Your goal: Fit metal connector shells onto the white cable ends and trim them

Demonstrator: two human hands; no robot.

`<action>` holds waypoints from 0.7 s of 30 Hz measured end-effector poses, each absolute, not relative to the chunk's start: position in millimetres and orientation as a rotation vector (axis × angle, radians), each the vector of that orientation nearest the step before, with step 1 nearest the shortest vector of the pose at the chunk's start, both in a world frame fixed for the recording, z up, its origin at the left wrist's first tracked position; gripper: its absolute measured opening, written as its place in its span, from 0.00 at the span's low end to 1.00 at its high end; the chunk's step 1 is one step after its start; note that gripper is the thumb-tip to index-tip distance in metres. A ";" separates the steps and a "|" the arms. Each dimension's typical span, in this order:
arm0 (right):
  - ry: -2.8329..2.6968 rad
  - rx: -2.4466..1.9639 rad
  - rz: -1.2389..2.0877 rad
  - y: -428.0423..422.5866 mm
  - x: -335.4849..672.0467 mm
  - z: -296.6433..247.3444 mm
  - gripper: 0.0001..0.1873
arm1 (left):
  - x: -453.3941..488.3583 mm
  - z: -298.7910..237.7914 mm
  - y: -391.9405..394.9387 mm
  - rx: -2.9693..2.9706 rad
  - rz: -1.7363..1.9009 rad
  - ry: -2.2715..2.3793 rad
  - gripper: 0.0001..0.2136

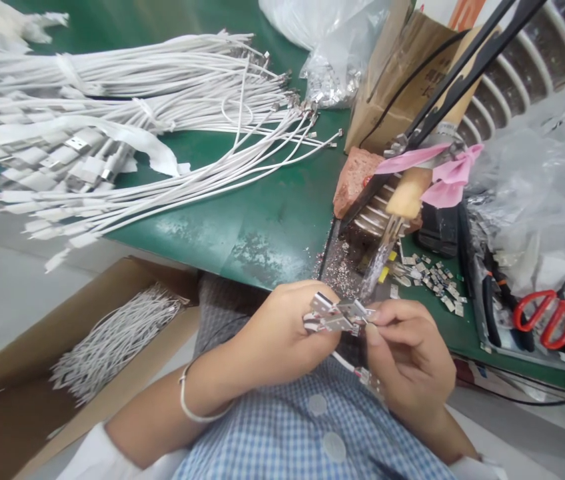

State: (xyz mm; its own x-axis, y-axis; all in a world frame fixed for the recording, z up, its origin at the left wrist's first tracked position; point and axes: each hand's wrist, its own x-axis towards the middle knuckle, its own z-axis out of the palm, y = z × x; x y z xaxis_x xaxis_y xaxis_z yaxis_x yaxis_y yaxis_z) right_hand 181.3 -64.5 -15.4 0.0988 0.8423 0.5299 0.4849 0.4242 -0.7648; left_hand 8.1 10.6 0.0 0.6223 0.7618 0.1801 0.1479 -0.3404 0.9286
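Both hands meet low over the lap, by the green table's [272, 227] edge. The left hand [282, 340] curls shut around a metal connector [335, 315]; the right hand [407, 353] pinches its other end, fingers tight, white cable [347, 363] trailing beneath.

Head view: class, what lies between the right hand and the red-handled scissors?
The head view shows green mat, then a black-handled tool, between the right hand, pinching metal connectors, and the scissors.
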 end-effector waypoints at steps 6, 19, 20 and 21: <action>-1.551 -1.224 0.398 -61.7 179.9 -10.7 0.13 | 6.2 0.8 12.5 1.852 0.754 0.687 0.05; -1.499 -1.209 0.495 -59.3 180.0 -13.3 0.12 | 4.8 5.8 17.1 1.941 0.566 0.682 0.06; -1.510 -1.224 0.482 -59.0 180.0 -12.7 0.11 | 5.3 6.6 18.3 1.940 0.561 0.678 0.07; -1.517 -1.237 0.474 -58.7 180.2 -12.1 0.11 | 5.7 7.4 19.7 1.942 0.561 0.673 0.08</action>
State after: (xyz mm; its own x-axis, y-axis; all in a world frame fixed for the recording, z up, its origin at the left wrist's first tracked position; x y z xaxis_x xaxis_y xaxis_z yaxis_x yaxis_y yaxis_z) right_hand 180.2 -58.7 -12.1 0.1103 0.8735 0.4742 0.4485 0.3821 -0.8080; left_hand 5.7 19.7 7.4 0.7411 0.6639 0.0999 0.2172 -0.3779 0.9000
